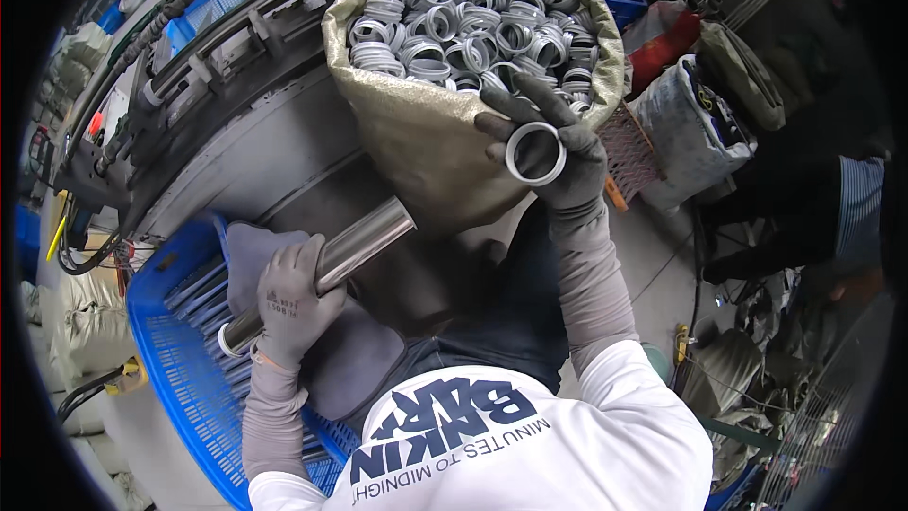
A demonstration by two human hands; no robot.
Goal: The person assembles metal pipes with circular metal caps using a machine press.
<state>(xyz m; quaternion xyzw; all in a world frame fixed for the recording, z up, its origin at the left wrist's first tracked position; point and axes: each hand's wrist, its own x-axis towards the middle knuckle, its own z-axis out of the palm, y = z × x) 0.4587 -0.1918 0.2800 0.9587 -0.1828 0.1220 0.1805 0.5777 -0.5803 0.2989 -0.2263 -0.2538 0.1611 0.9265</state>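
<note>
My left hand (295,298), in a grey glove, is wrapped round a shiny metal tube (367,244) held aslant over my lap. A white ring (225,341) sits on the tube's lower left end; the other end is bare. My gloved right hand (566,166) is raised at the near right rim of a large sack (416,123). Between its thumb and fingers it grips a white plastic ring (512,153), its round opening facing up. The sack is heaped with many similar white and grey rings (440,19).
A blue plastic basket (180,388) with several metal tubes stands at my left. Machine rails (189,66) run along the far left. To the right are a white bag (695,147), a red bundle (667,47) and another person's legs (785,218).
</note>
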